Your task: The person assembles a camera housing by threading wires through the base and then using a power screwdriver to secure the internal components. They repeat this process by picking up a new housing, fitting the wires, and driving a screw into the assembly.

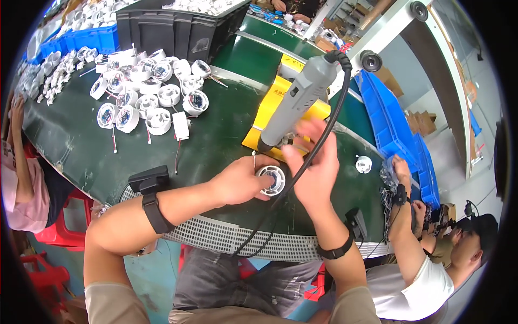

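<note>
My left hand point(237, 181) is closed on a small round white plastic housing point(280, 184), with dark electronics inside its ring. A finger or thumb lies over its opening. Just right of it, my right hand point(318, 175) is raised with thumb and fingers apart, the fingertips slightly blurred. No object shows in it. Close above those fingers a grey electric screwdriver point(299, 97) leans with its dark tip low, over a yellow stand or box point(260, 121). Its black cable point(337, 108) loops down in front of my right hand and past the white housing.
Several white housings point(158, 121) with wires cluster at the left, beside a white rectangular block point(181, 126). Behind stand a black crate point(178, 32) and a blue bin point(102, 39). One white part point(363, 164) lies rightward, near blue trays point(386, 119) and a co-worker's hand point(400, 168).
</note>
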Available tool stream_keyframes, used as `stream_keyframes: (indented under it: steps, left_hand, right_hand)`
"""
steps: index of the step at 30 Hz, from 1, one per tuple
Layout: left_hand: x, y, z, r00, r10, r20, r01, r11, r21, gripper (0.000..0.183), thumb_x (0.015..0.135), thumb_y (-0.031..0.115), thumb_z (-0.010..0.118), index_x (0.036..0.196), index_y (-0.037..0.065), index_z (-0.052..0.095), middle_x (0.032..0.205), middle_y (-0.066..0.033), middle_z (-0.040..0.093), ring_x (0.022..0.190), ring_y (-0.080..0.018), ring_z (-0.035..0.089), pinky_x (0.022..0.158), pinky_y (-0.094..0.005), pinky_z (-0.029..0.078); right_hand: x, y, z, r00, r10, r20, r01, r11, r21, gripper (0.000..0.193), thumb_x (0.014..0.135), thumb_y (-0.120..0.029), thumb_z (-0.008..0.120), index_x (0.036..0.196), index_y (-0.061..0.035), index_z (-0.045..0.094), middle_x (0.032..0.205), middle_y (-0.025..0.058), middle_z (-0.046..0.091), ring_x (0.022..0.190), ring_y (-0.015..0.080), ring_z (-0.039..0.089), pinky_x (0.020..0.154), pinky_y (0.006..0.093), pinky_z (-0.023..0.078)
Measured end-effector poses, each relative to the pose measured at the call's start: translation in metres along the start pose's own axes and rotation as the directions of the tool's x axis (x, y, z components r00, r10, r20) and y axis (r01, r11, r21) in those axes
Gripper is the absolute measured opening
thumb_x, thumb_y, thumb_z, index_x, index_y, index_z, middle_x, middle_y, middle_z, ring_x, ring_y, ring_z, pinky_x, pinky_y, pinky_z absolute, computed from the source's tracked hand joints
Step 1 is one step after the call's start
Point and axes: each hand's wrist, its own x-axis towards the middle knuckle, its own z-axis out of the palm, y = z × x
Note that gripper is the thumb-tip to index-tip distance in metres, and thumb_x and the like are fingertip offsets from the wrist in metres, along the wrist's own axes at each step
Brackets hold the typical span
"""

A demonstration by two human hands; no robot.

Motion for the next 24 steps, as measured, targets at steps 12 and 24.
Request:
stream_keyframes:
  steps: [12,24]
  left_hand:
    - [0.009,-0.005,-0.007,0.98,-0.14,-0.141,0.138,0.99,-0.026,0.031,0.094,0.007,0.051,0.122,-0.006,0.051,0.105,-0.0136,0.061,0.088,-0.0207,0.066,0.076,-0.0313,0.059]
    - [0.012,-0.005,-0.011,0.979,-0.165,-0.117,0.163,0.986,-0.028,0.033,0.095,0.006,0.048,0.125,-0.007,0.05,0.103,-0.0145,0.062,0.084,-0.0218,0.067,0.075,-0.0306,0.059]
  right_hand:
    - [0.061,-0.007,0.033,0.938,-0.105,-0.329,0.221,0.915,0.337,0.053,0.097,-0.018,0.042,0.143,-0.0024,0.019,0.074,0.0088,0.051,0.052,0.0165,0.052,0.05,0.0302,0.046]
    - [0.066,-0.004,0.037,0.945,-0.009,-0.328,0.118,0.943,0.313,0.038,0.097,-0.019,0.043,0.13,-0.0019,0.033,0.066,0.0086,0.047,0.046,0.0162,0.049,0.044,0.0296,0.042]
